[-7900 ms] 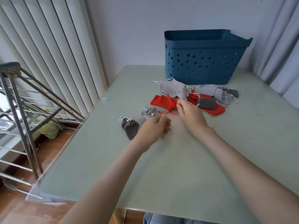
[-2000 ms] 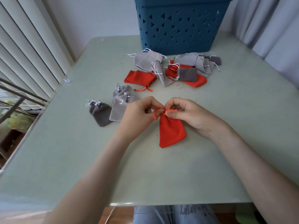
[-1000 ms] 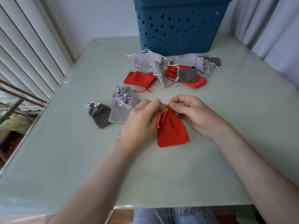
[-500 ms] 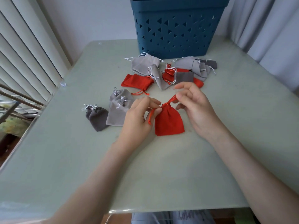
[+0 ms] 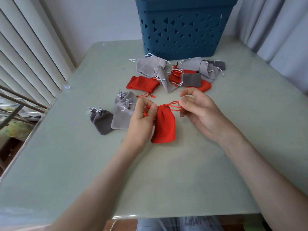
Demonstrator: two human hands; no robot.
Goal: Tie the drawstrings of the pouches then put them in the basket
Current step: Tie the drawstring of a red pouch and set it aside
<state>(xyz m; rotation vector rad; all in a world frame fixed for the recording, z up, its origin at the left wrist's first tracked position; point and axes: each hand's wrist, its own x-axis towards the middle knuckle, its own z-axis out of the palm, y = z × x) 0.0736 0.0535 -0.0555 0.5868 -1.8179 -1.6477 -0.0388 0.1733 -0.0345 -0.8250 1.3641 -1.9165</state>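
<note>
Pale green table [image 5: 166, 180] fills most of my view, with white blinds [image 5: 30, 47] along its left side and a grey curtain [image 5: 275, 30] past its far right corner. Beyond the left edge, lower down, some bars of a metal rack [image 5: 20, 104] show.

At the far edge, right of the middle, stands the blue basket [image 5: 183, 27]; I see only its pierced wall, not what is inside.

Near the middle of the table the red pouch [image 5: 165, 124] lies flat, its gathered mouth toward the far edge. My left hand [image 5: 141, 120] pinches the cord [image 5: 145, 112] on the left of the mouth between thumb and forefinger. My right hand [image 5: 201, 114] pinches the loop [image 5: 174, 106] on the right, palm turned partly up. So my hands are apart, one on each side of the mouth. Whether a knot is made I cannot tell.

Between this pouch and the basket lies a heap [image 5: 191, 75] of light grey, dark grey and red pouches, overlapping, white cords loose among them. A second red pouch [image 5: 141, 83] lies flat just left of the heap, its cord trailing toward my left hand.

Just left of that hand two light grey pouches [image 5: 122, 115] overlap, mouths drawn in; my hand hides their right edge. Touching them on the side of the left edge lie two dark grey pouches [image 5: 101, 121], also drawn in.
</note>
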